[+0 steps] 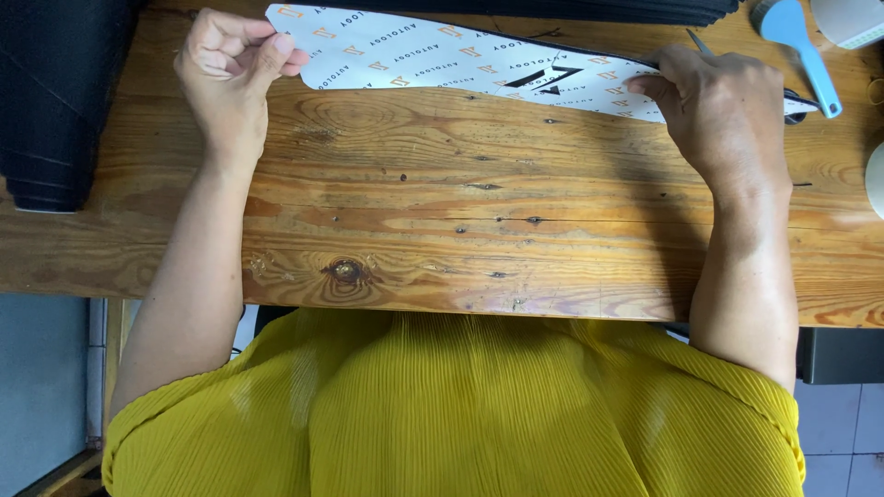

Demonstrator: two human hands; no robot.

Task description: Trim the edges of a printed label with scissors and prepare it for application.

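Observation:
A long white printed card sheet (442,57), patterned with small orange and black marks, lies tilted across the far part of the wooden table (442,221). My left hand (230,69) pinches its left end between thumb and fingers. Over at the sheet's right end, my right hand (714,115) presses down and grips the edge. A thin metal tool tip (698,40) pokes out just above my right hand; whether the hand holds it is unclear.
A stack of black sheets (51,101) sits at the table's left edge, and more black material (571,9) lies along the far edge. A light blue handled tool (801,46) and a tape roll (852,20) lie at the far right. My yellow pleated top fills the bottom.

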